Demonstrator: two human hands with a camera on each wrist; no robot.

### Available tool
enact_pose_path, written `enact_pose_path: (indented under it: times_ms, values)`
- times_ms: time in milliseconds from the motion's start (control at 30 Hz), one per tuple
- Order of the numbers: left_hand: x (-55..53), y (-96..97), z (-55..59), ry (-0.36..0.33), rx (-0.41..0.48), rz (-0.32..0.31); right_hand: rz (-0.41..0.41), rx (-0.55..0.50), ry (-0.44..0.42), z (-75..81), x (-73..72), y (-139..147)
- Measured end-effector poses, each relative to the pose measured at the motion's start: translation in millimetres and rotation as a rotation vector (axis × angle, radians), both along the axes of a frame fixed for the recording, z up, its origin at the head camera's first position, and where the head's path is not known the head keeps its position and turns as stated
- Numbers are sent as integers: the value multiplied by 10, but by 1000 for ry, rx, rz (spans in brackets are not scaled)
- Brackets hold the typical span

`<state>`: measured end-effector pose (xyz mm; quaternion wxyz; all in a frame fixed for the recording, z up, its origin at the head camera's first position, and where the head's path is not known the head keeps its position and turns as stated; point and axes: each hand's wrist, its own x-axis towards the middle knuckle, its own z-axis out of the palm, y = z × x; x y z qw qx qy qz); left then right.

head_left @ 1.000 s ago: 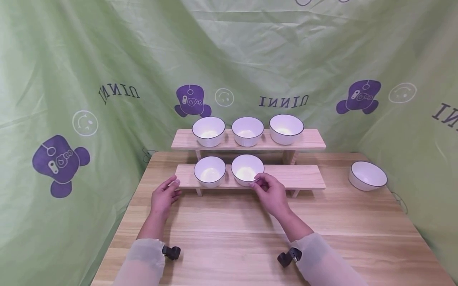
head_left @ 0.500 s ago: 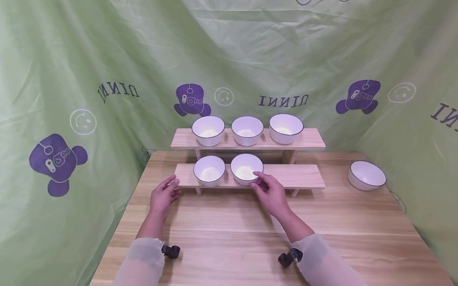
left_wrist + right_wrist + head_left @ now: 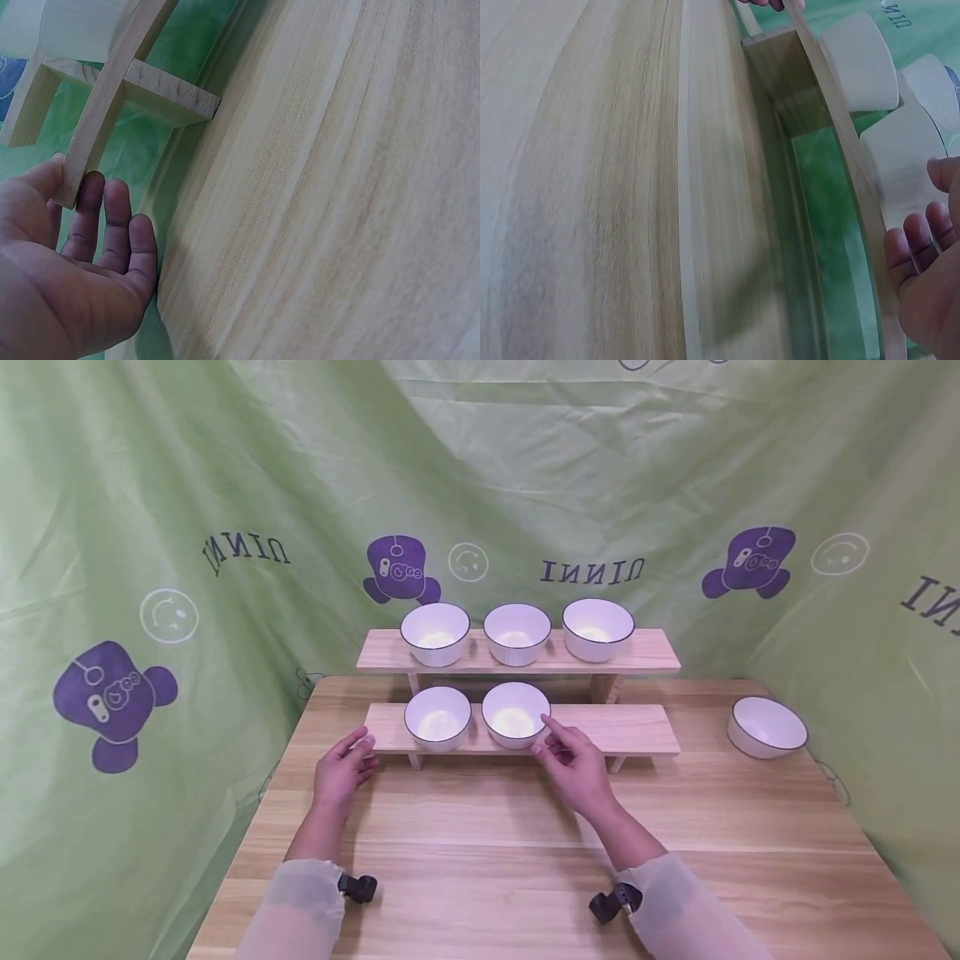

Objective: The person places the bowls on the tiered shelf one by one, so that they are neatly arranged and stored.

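In the head view, two white bowls with dark rims stand on the lower wooden shelf: a left bowl (image 3: 437, 717) and a middle bowl (image 3: 516, 714). My left hand (image 3: 341, 774) holds the left end of the lower shelf (image 3: 622, 727). The left wrist view shows thumb and forefinger on either side of the plank end (image 3: 75, 176). My right hand (image 3: 577, 768) is at the middle bowl's right front side, thumb and forefinger spread apart, nothing gripped. From the right wrist, its loosely bent fingers (image 3: 919, 229) appear close beside the bowl (image 3: 904, 161) and the shelf edge.
Behind and higher, an upper wooden shelf (image 3: 652, 652) bears three matching bowls (image 3: 517, 633) in a row. One more bowl (image 3: 767, 727) sits tilted near the right edge of the wooden table (image 3: 480, 860). A green printed curtain (image 3: 495, 468) hangs around the back and sides.
My right hand has let go of the middle bowl's rim and drawn slightly right, its fingers parting. The left hand keeps its place on the shelf end; the bowls stay put.
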<state>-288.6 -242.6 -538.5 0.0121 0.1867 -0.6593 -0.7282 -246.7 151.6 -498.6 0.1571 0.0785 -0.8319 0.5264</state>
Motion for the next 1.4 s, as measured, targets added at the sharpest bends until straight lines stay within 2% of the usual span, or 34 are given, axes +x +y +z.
enact_pose_path:
  times_ms: [267, 433, 833, 1233, 1400]
  values:
    - [7, -7, -10, 3, 1, -3, -2, -33, 48, -9, 47, 98]
    - [8, -7, 4, 2, -2, -2, -13, -46, 33, -28, 67, 186]
    - [14, 4, 23, -10, 12, -12, -72, 2, 46, -26, 116, 432]
    - [17, 4, 22, 0, 13, 10, -97, -13, 61, -78, 148, 628]
    - [16, 6, 28, 0, 15, 4, -137, 1, 56, -30, 200, 694]
